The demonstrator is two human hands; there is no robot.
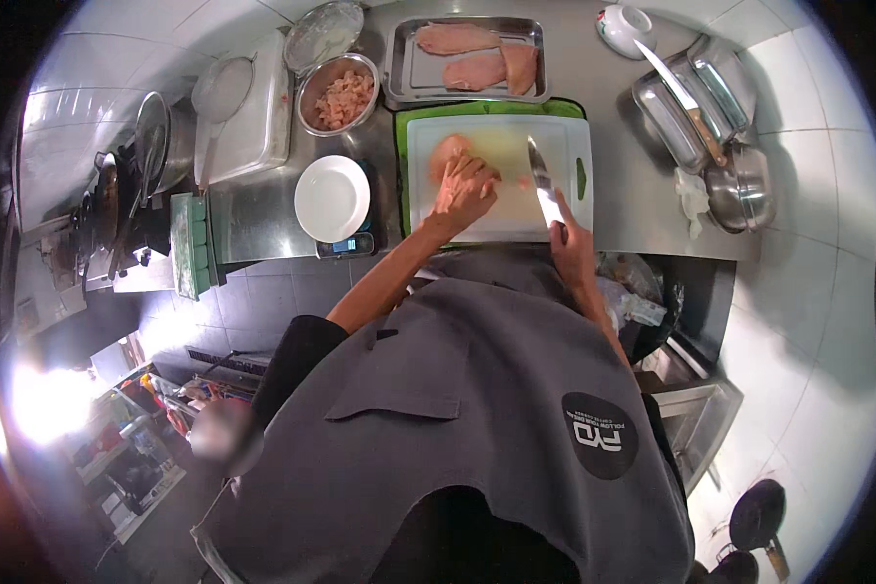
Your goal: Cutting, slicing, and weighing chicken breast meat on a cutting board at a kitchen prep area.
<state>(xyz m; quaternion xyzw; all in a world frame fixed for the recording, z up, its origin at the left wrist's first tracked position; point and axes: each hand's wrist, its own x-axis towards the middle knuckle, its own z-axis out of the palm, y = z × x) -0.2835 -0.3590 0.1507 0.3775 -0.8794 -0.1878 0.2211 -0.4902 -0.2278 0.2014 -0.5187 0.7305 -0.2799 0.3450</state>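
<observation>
Diced chicken (343, 100) lay in a bowl (308, 97), three seemingly uncut fillets (475, 72) on a tray (408, 74), while the curled left hand (468, 188) steadied a chicken piece (449, 148) on the cutting board (563, 136) and the right hand (572, 240) gripped a knife (539, 173).

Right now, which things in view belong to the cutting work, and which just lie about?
Seemingly part of the work:
knife in the right hand
meat piece at the left hand
white cutting board
tray of meat slabs
steel bowl of chopped meat

Apparently just lying about:
second knife on metal pans
white patterned bowl
crumpled white wad
</observation>
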